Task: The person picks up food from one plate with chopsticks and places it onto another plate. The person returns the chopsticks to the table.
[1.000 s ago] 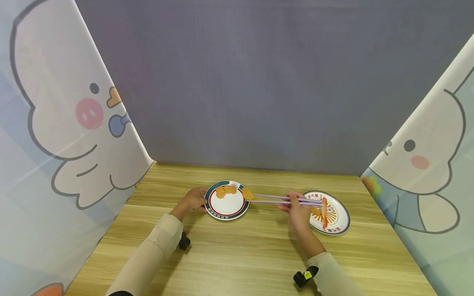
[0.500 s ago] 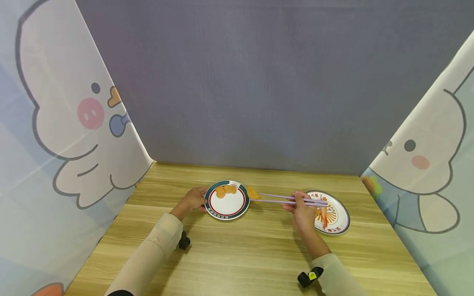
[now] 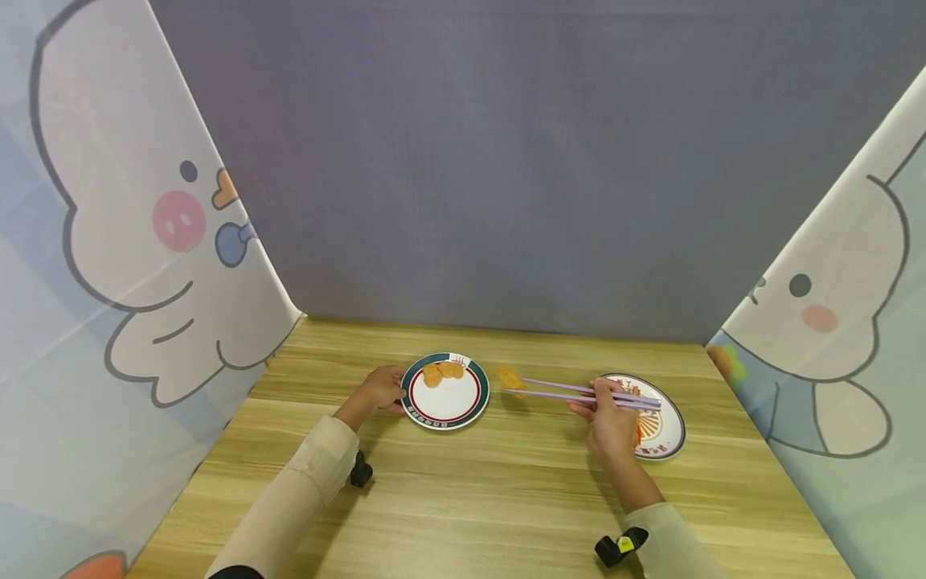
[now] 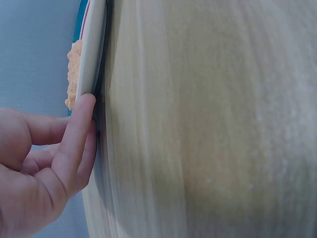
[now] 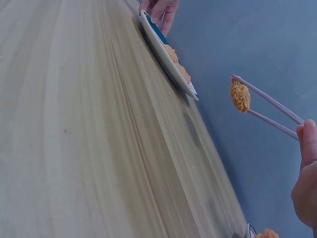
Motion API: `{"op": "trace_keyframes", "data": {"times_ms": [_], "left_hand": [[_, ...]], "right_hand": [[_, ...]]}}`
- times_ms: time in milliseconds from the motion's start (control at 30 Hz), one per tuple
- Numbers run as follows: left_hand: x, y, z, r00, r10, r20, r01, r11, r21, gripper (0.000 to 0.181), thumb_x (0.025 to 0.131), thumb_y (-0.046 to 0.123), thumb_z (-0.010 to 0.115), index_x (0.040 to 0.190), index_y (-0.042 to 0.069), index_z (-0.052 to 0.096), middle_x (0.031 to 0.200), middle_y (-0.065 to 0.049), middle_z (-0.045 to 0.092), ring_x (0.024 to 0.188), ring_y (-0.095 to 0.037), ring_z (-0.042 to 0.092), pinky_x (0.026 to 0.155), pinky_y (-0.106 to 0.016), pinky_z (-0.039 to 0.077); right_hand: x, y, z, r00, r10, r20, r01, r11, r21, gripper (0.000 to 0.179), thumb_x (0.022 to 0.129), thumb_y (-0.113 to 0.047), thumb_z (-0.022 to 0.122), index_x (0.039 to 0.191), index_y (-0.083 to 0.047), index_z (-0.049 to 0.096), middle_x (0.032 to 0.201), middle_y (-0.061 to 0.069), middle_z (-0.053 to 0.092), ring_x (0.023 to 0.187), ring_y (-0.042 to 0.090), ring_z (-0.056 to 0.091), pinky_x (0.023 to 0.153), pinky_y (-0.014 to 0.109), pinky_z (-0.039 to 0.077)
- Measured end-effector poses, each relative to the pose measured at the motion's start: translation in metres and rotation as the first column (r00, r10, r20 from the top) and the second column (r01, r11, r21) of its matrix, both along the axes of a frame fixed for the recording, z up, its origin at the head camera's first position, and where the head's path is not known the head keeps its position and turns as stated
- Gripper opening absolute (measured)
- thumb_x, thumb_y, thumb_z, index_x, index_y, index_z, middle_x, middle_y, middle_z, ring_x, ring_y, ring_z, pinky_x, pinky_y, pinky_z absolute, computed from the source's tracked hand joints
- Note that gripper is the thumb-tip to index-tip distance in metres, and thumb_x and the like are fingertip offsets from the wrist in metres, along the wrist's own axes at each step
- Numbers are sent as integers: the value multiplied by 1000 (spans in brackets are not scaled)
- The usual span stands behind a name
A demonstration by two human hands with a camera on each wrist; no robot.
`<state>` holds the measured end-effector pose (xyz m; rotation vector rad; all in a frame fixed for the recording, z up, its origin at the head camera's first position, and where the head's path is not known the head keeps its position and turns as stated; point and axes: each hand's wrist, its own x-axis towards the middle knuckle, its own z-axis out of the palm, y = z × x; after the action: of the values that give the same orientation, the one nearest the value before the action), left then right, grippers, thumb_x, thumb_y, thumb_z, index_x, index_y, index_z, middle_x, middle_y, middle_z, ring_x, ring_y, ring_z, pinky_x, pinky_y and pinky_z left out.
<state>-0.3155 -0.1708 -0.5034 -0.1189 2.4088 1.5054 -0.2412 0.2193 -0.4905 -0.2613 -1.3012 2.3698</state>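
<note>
My left hand pinches the left edge of a round white plate with a teal rim. In the left wrist view its fingertips touch the plate's edge. Two golden fried nuggets lie on this plate. My right hand grips a pair of lilac chopsticks. Between their tips they hold another fried nugget, in the air to the right of the teal-rimmed plate. Beneath my right hand lies an oval patterned plate, with an orange-red shrimp piece mostly hidden.
Both plates stand on a wood-grain table. A grey backdrop rises behind it. Cartoon-printed cloth panels flank the left and right sides. A black wrist camera is strapped to the right sleeve.
My right hand has moved to the right with the chopsticks, carrying the nugget from the teal plate's right rim to a spot clear of it. The left hand and its plate stay nearly still.
</note>
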Motion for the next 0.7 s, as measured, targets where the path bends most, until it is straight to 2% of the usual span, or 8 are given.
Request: {"op": "trace_keyframes", "data": {"times_ms": [133, 367, 467, 700], "left_hand": [[1, 0, 2, 1000, -8, -3, 8, 1000, -2, 54, 92, -13, 56, 145, -4, 50, 118, -25, 59, 83, -25, 69, 65, -32, 68], [4, 1, 5, 1000, -8, 11, 8, 1000, -2, 54, 93, -12, 56, 146, -4, 49, 122, -26, 59, 85, -25, 70, 66, -33, 68], [3, 1, 5, 1000, -6, 5, 6, 1000, -5, 54, 93, -12, 56, 146, -4, 49, 120, -26, 59, 85, -26, 70, 66, -32, 68], [3, 1, 6, 1000, -8, -1, 8, 1000, -10, 53, 92, -13, 56, 145, -6, 49, 119, -26, 58, 85, -27, 69, 66, -33, 68]], "right_hand": [[0, 7, 0, 1000, -5, 10, 5, 1000, 4, 18, 104, -5, 52, 93, 7, 60, 70, 5, 67, 53, 17, 70, 50, 28, 64], [4, 21, 3, 1000, -26, 10, 26, 999, -37, 19, 104, -5, 53, 88, 0, 62, 70, 6, 68, 55, 16, 71, 50, 27, 64], [5, 27, 3, 1000, -29, 3, 29, 997, -65, 19, 104, -6, 54, 87, -2, 63, 72, 8, 70, 56, 18, 71, 50, 27, 64], [6, 39, 0, 998, -40, -41, 37, 997, -65, 22, 104, -7, 53, 87, -2, 66, 71, 8, 72, 58, 20, 73, 51, 28, 64]]}}
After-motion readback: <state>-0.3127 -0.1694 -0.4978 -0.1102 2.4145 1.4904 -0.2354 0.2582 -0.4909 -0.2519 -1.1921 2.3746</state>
